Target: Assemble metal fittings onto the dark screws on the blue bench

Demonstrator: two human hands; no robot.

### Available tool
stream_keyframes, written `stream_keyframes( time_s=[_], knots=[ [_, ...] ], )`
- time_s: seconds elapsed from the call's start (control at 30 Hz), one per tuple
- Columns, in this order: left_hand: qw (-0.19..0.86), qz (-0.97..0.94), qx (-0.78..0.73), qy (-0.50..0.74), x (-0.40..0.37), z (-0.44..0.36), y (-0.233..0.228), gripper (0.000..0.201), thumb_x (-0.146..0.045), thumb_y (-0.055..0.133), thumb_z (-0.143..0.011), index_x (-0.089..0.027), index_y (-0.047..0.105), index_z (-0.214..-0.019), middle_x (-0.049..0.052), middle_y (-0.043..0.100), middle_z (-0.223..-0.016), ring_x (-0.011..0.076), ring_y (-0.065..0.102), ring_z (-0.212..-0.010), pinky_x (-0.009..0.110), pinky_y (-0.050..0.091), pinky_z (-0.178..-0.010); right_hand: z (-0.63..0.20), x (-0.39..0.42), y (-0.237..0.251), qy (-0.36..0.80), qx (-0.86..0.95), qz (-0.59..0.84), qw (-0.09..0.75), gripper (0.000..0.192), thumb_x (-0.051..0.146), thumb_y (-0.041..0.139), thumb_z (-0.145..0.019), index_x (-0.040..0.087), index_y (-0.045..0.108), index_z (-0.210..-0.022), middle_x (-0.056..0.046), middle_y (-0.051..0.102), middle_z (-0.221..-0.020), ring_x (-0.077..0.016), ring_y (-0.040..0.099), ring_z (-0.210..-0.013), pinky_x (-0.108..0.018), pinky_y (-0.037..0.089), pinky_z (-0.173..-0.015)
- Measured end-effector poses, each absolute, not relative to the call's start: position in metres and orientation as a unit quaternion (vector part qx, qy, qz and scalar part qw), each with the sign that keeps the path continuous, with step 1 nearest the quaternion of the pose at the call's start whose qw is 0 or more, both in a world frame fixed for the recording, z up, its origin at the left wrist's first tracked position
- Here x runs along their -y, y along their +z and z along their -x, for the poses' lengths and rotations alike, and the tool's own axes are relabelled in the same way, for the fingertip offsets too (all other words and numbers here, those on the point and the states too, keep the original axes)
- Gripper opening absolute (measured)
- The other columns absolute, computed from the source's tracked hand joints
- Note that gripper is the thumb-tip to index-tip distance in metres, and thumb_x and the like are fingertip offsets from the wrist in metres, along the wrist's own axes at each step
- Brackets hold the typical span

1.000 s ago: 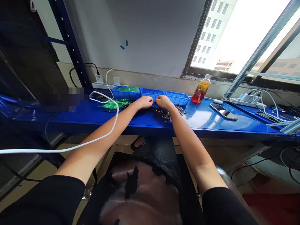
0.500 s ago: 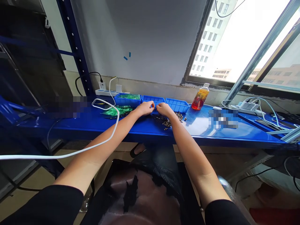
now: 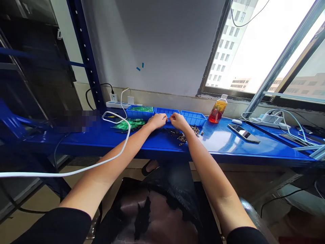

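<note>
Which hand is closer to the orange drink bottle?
The right hand. It sits a few bins' width left of the orange drink bottle; the left hand is farther left, beyond the right hand.

A grey wall (image 3: 162,44) rises behind the blue workbench (image 3: 228,139) — bright daylight pours through the window (image 3: 254,40) at right.

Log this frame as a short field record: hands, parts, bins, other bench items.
left hand: fingertips pinched, meeting the right hand's above the bench; whatever is between them is too small to tell
right hand: same, fingertips pinched
small dark parts: loose pile just right of the hands
blue bins: three in a row behind the hands; the left one holds green bags
green bags: also loose, left of the hands
bottle: upright, right of the bins
phone: flat, further right
bench: blue
</note>
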State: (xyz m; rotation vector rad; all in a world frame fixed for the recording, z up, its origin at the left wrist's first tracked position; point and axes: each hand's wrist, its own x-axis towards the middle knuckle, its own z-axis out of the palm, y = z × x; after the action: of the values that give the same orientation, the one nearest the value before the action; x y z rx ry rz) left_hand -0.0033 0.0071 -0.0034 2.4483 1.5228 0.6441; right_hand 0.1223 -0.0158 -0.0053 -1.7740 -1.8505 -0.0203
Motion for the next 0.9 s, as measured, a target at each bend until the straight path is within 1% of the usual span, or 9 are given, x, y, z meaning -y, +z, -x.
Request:
stream_keyframes(
  time_s=[0.13,0.23,0.33,0.4,0.47,0.57,0.7,0.83,0.9],
  knots=[
    [0.085,-0.813,-0.534,0.217,-0.008,0.003,-0.004,0.031,-0.029,0.036,-0.087,-0.022,0.061,-0.104,0.005,0.068,-0.099,0.0215,0.061,-0.093,0.028,0.045,-0.077,-0.126,0.013,-0.005,-0.024,0.657,0.675,0.335,0.018,0.022,0.041,-0.085,0.018,0.059,-0.085,-0.006,0.065,-0.085,-0.0175,0.058,-0.079,-0.025,0.04,-0.065],
    [0.048,-0.825,-0.526,0.203,-0.002,0.002,-0.001,0.03,-0.029,0.037,-0.087,-0.022,0.059,-0.106,0.006,0.066,-0.105,0.0222,0.061,-0.096,0.028,0.046,-0.078,-0.131,0.013,-0.003,-0.037,0.612,0.695,0.376,0.018,0.025,0.041,-0.087,0.018,0.058,-0.088,-0.007,0.065,-0.087,-0.0184,0.059,-0.081,-0.026,0.041,-0.067],
    [-0.002,-0.862,-0.47,0.192,0.02,0.008,0.002,0.029,-0.028,0.037,-0.087,-0.022,0.06,-0.104,0.006,0.066,-0.105,0.0221,0.061,-0.096,0.029,0.046,-0.079,-0.136,0.014,-0.001,-0.04,0.567,0.723,0.392,0.019,0.028,0.042,-0.087,0.018,0.058,-0.09,-0.008,0.065,-0.089,-0.0196,0.059,-0.084,-0.027,0.042,-0.07],
    [-0.028,-0.893,-0.398,0.209,0.039,0.018,0.0,0.029,-0.025,0.036,-0.087,-0.022,0.059,-0.103,0.004,0.066,-0.104,0.0199,0.061,-0.095,0.027,0.045,-0.079,-0.139,0.015,-0.001,-0.039,0.547,0.738,0.392,0.02,0.029,0.042,-0.087,0.018,0.058,-0.091,-0.008,0.066,-0.09,-0.0202,0.059,-0.085,-0.028,0.042,-0.071],
    [-0.032,-0.919,-0.334,0.208,0.055,0.033,-0.005,0.027,-0.025,0.038,-0.086,-0.022,0.059,-0.103,0.002,0.067,-0.099,0.0178,0.061,-0.09,0.026,0.045,-0.078,-0.141,0.015,-0.001,-0.041,0.538,0.746,0.391,0.021,0.03,0.041,-0.088,0.018,0.059,-0.091,-0.009,0.065,-0.092,-0.0206,0.059,-0.086,-0.029,0.042,-0.072],
    [-0.035,-0.933,-0.292,0.208,0.07,0.058,-0.012,0.026,-0.023,0.039,-0.084,-0.021,0.06,-0.098,0.003,0.066,-0.094,0.0171,0.061,-0.085,0.026,0.045,-0.076,-0.143,0.013,-0.003,-0.044,0.537,0.748,0.388,0.023,0.031,0.041,-0.087,0.018,0.059,-0.092,-0.009,0.065,-0.093,-0.0206,0.059,-0.087,-0.029,0.042,-0.073],
    [-0.044,-0.941,-0.217,0.256,0.102,0.081,-0.018,0.026,-0.023,0.035,-0.086,-0.02,0.061,-0.088,0.004,0.065,-0.08,0.0165,0.058,-0.075,0.028,0.042,-0.069,-0.144,0.011,-0.004,-0.042,0.545,0.75,0.372,0.022,0.031,0.042,-0.087,0.019,0.06,-0.093,-0.008,0.066,-0.091,-0.0201,0.059,-0.086,-0.028,0.042,-0.072],
    [-0.027,-0.967,-0.051,0.248,0.161,0.091,-0.04,0.022,-0.023,0.036,-0.087,-0.023,0.058,-0.087,0.002,0.06,-0.065,0.015,0.052,-0.061,0.03,0.038,-0.059,-0.146,0.009,-0.005,-0.052,0.556,0.748,0.358,0.021,0.032,0.045,-0.085,0.02,0.061,-0.092,-0.007,0.065,-0.089,-0.0197,0.059,-0.084,-0.028,0.042,-0.071],
    [-0.011,-0.976,0.012,0.219,0.183,0.091,-0.058,0.018,-0.024,0.039,-0.087,-0.023,0.056,-0.079,0.0,0.055,-0.057,0.0139,0.048,-0.054,0.029,0.034,-0.053,-0.147,0.01,-0.005,-0.056,0.558,0.749,0.354,0.022,0.033,0.045,-0.085,0.02,0.062,-0.093,-0.006,0.065,-0.089,-0.0195,0.059,-0.083,-0.027,0.042,-0.07]
  ],
)
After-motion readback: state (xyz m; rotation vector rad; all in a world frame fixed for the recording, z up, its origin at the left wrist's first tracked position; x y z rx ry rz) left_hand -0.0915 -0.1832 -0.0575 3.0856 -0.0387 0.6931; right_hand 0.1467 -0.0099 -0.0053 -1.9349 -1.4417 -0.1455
